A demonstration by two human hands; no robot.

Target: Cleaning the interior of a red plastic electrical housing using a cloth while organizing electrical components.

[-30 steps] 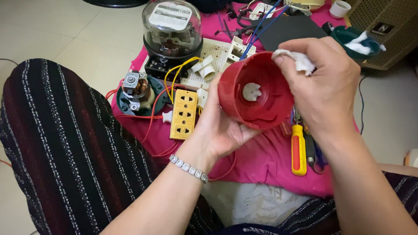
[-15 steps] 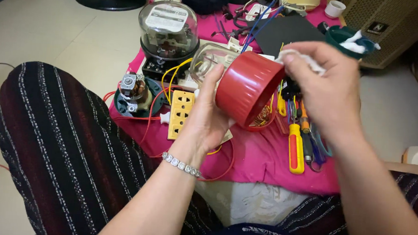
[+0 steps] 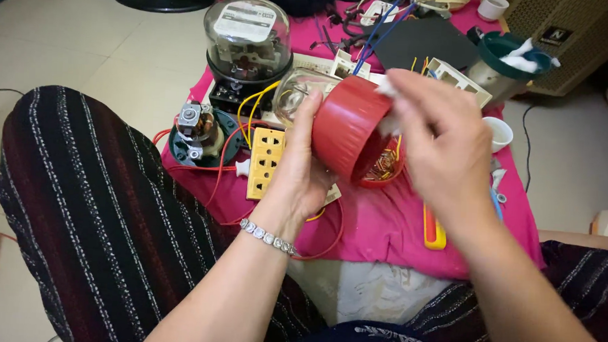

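My left hand point(image 3: 304, 171) has its grip closed round the red cup-shaped cover point(image 3: 350, 128), holding it up above the pink cloth point(image 3: 383, 229) so, I judge, its rim can be reached. The cover lies tilted, axis running up-left to down-right, mouth toward my right hand point(image 3: 441, 153), whose grip pinches a white wad point(image 3: 388, 87) at that rim.

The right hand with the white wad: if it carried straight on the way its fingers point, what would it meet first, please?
Most likely the round red plastic housing held by the left hand; the right hand fingers already sit at its rim, though depth is unclear.
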